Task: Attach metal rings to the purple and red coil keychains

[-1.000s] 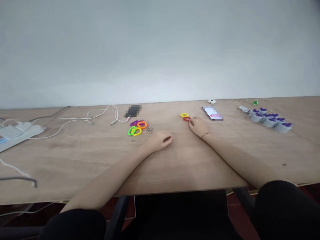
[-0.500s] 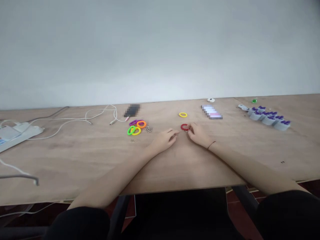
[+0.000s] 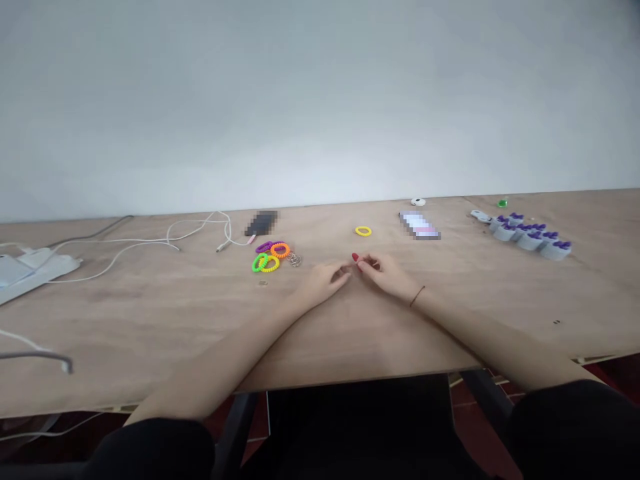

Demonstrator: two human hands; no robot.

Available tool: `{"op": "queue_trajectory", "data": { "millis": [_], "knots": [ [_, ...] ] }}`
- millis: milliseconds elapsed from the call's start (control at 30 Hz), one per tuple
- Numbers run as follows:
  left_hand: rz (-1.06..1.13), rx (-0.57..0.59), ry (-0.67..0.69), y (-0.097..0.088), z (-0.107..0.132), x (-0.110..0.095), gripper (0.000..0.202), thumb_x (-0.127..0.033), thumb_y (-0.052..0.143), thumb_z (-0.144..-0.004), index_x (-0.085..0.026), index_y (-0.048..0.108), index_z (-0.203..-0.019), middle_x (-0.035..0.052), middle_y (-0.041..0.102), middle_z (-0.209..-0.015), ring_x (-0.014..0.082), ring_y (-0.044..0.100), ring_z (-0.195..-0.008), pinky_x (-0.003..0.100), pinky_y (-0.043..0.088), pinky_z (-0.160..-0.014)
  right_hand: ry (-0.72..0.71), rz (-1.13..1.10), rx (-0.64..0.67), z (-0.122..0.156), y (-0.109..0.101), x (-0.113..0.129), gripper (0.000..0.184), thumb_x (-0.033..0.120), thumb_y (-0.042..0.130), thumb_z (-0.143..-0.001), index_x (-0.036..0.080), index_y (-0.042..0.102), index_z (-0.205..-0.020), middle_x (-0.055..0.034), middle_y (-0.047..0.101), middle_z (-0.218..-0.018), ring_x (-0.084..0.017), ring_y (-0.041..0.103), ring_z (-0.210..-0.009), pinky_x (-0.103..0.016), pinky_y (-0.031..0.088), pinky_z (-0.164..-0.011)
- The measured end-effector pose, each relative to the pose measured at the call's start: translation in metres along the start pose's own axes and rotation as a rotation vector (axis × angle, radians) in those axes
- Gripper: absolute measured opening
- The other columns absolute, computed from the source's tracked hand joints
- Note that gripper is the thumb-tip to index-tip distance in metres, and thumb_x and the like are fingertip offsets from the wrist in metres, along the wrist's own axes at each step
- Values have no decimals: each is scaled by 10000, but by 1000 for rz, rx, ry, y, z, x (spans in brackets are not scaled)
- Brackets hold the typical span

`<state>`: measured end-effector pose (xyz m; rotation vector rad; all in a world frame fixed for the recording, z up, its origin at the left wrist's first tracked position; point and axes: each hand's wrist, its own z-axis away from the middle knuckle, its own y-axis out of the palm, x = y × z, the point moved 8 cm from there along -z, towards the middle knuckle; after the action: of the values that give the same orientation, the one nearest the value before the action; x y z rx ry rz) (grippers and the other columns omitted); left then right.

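Observation:
Pinched between thumb and fingers of my right hand (image 3: 387, 272) is a red spiral wrist coil (image 3: 355, 258), raised on edge and partly covered by the fingers. Facing it from the left, my left hand (image 3: 326, 281) has its thumb and fingertips drawn together; anything between them is too small or hidden to make out. A yellow coil (image 3: 363, 231) lies flat beyond both hands. To the left sits a cluster: an orange coil (image 3: 281, 250), a green coil (image 3: 259, 263), another yellow coil (image 3: 271, 265) and purple coil (image 3: 264, 247), with metal split rings (image 3: 295, 260) beside them.
A dark phone (image 3: 261, 223) and a lit phone (image 3: 420, 225) lie toward the wall. White cables (image 3: 125, 241) run from a power strip (image 3: 47, 270) at left. Several grey-white pieces with purple tops (image 3: 530, 239) stand at right, near a green item (image 3: 503, 203).
My right hand has lifted the red coil off the table and carried it left, close to my left fingertips. The view has shifted slightly.

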<state>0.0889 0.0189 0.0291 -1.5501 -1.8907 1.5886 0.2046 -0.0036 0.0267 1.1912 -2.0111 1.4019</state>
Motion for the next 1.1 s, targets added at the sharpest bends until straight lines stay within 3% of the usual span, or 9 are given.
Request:
{"op": "queue_trajectory", "data": {
  "millis": [100,367,633,867,1100],
  "knots": [
    [102,-51,-80,-6,1,1,265,-338,443,-857,-199,594,-1024,9,672,-863,135,595,-702,255,456,-673,19,-235,33,3,6,13,197,306,442,-861,169,583,-868,-41,644,-882,-150,590,-828,-296,467,-773],
    [355,-98,-145,-5,4,3,312,-379,471,-840,-162,580,-1035,48,678,-926,160,624,-816,266,484,-725,25,-376,82,7,10,14,182,316,484,-833,168,582,-868,-47,647,-890,-156,609,-841,-310,494,-764],
    [296,-190,-121,-12,6,0,273,-343,490,-835,-190,628,-1013,36,670,-971,151,602,-838,255,477,-718,-72,-97,4,11,1,25,163,221,480,-806,198,624,-879,-22,669,-929,-159,610,-831,-304,501,-740],
    [312,-226,-148,-15,7,2,278,-332,504,-821,-198,642,-1022,38,671,-992,161,604,-850,265,482,-719,-152,24,-48,15,-1,32,165,225,527,-766,213,618,-903,-7,671,-887,-127,601,-703,-270,504,-662],
    [384,-191,-204,-10,9,1,267,-358,487,-821,-173,659,-905,24,691,-849,161,617,-766,267,485,-709,-149,92,-78,17,-1,35,120,261,515,-802,211,619,-835,9,667,-765,-103,565,-573,-241,471,-594]
  ]
}}
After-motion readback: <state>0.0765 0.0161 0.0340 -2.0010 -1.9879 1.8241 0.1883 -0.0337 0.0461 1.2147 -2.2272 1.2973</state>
